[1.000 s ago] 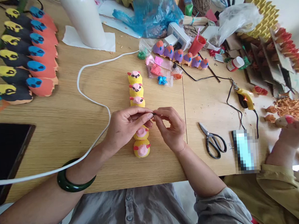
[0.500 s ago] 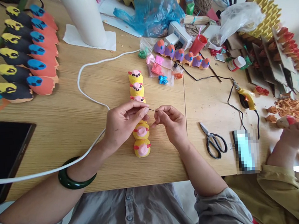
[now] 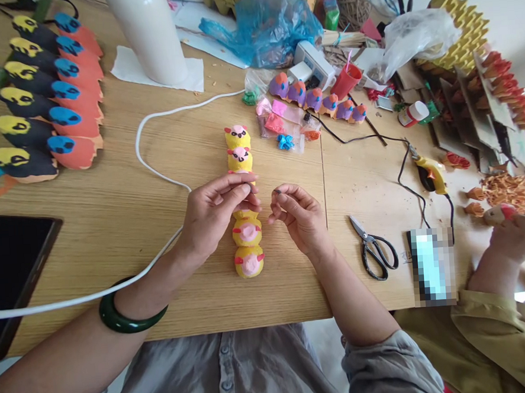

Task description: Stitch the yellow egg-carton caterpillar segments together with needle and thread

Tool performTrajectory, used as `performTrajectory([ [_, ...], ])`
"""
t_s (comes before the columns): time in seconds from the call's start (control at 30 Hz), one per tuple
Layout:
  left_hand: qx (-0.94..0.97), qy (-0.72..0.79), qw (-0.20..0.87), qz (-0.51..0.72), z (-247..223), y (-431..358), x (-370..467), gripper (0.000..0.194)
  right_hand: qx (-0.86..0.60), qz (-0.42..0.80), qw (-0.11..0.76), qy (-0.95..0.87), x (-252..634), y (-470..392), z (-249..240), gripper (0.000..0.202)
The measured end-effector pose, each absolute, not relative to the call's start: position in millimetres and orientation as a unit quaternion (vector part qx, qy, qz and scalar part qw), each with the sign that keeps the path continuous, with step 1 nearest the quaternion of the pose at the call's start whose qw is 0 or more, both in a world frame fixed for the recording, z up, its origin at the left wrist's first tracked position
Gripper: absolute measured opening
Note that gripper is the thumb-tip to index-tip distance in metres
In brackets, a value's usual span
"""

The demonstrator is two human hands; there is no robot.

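My left hand is closed in a pinch over the middle of a row of yellow egg-carton figures with pink snouts and red ears. A tiny dark bit, looking like black clay, shows at its thumb tip. To the right of the row, my right hand also pinches a small dark bit between thumb and forefinger. The two hands are apart. Black marks show on the faces of the far figures, while the nearest two are plain pink; my left hand hides the middle ones.
Scissors and a blurred-out phone lie to the right, near a yellow glue gun. A white cable loops across the left side. Clay packets sit behind the row. A co-worker's hand is at far right.
A thin dark strand stretched between my fingertips has parted. My hands have drawn slightly away from each other, each with a dark bit at its fingertips.
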State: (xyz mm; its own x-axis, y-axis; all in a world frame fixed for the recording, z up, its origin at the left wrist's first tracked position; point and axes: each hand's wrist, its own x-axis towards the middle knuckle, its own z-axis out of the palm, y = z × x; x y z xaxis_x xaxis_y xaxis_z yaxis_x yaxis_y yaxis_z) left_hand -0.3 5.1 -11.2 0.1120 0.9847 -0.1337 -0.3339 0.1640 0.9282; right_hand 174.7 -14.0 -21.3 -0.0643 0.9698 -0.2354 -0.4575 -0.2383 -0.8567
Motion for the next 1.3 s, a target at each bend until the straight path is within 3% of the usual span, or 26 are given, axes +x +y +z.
performTrajectory([
  [0.2, 0.378, 0.420, 0.644, 0.516, -8.5, 6.0, 0.1, 0.008, -0.444, 0.657, 0.531, -0.300, 173.9, -12.9, -20.9, 0.040],
  [0.5, 0.386, 0.408, 0.649, 0.513, -7.6, 2.8, -0.5, 0.013, -0.433, 0.660, 0.539, -0.294, 174.0, -13.4, -20.3, 0.038],
  [0.87, 0.661, 0.420, 0.381, 0.492, -8.7, -3.4, -2.4, 0.021, -0.449, 0.653, 0.520, -0.318, 171.8, -16.1, -21.8, 0.036],
  [1.1, 0.666, 0.397, 0.400, 0.489, -14.0, -2.0, -1.9, 0.018, -0.415, 0.667, 0.511, -0.348, 171.5, -20.0, -24.4, 0.028],
  [1.3, 0.652, 0.404, 0.407, 0.497, -12.5, -2.6, -1.1, 0.009, -0.427, 0.682, 0.476, -0.355, 171.1, -20.9, -23.1, 0.039],
])
